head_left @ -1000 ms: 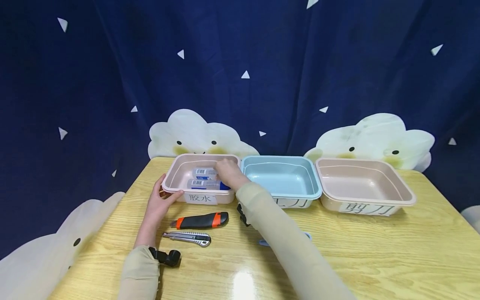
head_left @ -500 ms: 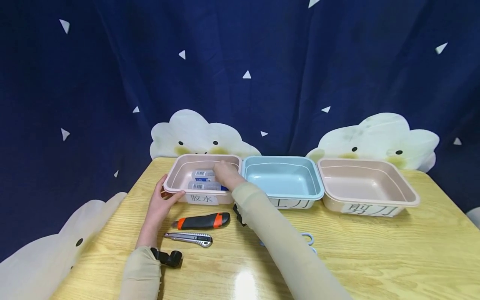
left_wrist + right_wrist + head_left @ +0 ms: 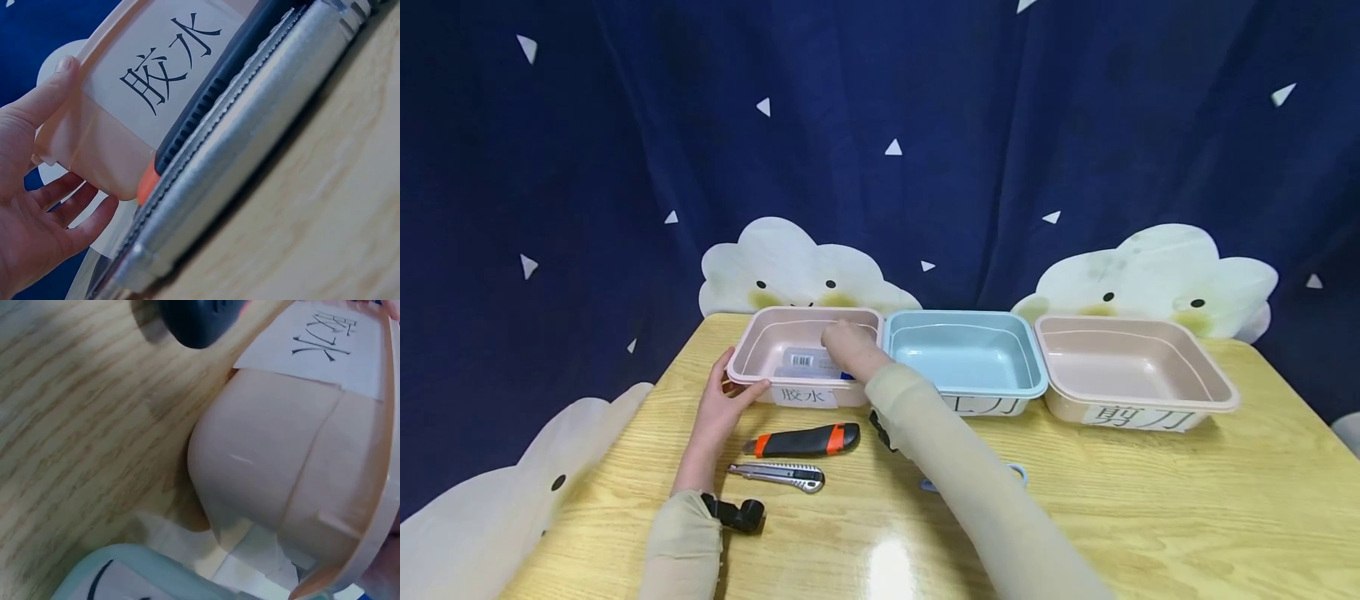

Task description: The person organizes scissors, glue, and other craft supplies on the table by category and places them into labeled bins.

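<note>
In the head view my left hand (image 3: 722, 402) grips the front left corner of a pink plastic bin (image 3: 752, 342), thumb on the front rim and fingers round the side. My right hand (image 3: 852, 348) reaches into this bin from the right and holds the cap end of a clear glue bottle (image 3: 802, 361); its fingertips are hidden behind the knuckles. A second glue bottle (image 3: 797, 372) with a blue cap lies against the front wall, partly covered. The left wrist view shows the thumb and fingers at the bin's labelled front. In the right wrist view the right hand is mostly out of sight.
A black-and-orange utility knife (image 3: 805, 442) and a silver utility knife (image 3: 778, 475) lie before the bin. Light-blue scissors (image 3: 1018, 473) are partly hidden by my right sleeve. A blue bin (image 3: 962, 354) and another pink bin (image 3: 1123, 367) stand to the right.
The rear glue bottle has shifted toward the front wall, close against the other bottle, as my right hand moved slightly left. My left hand stays on the bin.
</note>
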Available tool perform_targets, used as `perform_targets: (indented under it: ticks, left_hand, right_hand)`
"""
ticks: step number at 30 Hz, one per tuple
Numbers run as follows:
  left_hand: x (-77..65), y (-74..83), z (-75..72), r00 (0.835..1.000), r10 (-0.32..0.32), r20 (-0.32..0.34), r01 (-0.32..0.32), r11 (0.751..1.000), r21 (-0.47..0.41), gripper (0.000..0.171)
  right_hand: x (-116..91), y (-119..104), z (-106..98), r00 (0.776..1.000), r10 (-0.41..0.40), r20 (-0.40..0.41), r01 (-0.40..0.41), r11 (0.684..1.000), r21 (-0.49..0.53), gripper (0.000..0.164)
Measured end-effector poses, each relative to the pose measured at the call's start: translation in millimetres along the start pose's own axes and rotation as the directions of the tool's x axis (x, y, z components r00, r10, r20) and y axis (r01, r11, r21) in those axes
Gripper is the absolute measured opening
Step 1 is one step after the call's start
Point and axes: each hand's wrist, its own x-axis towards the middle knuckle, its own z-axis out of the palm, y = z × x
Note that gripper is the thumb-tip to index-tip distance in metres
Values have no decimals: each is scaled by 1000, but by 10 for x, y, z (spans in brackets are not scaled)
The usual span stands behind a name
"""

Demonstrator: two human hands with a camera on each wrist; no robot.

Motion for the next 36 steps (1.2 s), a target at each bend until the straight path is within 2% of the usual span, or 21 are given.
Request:
perform_targets:
  ticks: [6, 13, 20, 27, 30, 36]
  left_hand:
    - [-1, 12, 3, 1000, -2, 9, 2, 1000, 3, 88]
    - [3, 37, 7, 1000, -2, 11, 2, 1000, -6, 89]
    - [2, 23, 11, 1000, -11, 8, 11, 1000, -10, 89]
    - [-3, 0, -2, 1000, -5, 2, 5, 1000, -3, 89]
    - [-2, -3, 0, 1000, 0, 1, 0, 1000, -2, 89]
    - [-2, -5, 3, 1000, 5, 5, -5, 1000, -8, 89]
  right_hand:
    - [-101, -50, -29, 992, -109, -59, 106, 993, -43, 23]
    - [-237, -65, -127, 986, -140, -90, 147, 987, 67, 30]
    - [-417, -37, -156, 956, -235, -175, 249, 967, 58, 25]
    - [-660, -9, -194, 940, -262, -219, 293, 948, 126, 24]
    - [-743, 10, -212, 922, -287, -258, 331, 932, 147, 21]
    - [-906, -2, -179, 863, -380, -334, 449, 879, 161, 14]
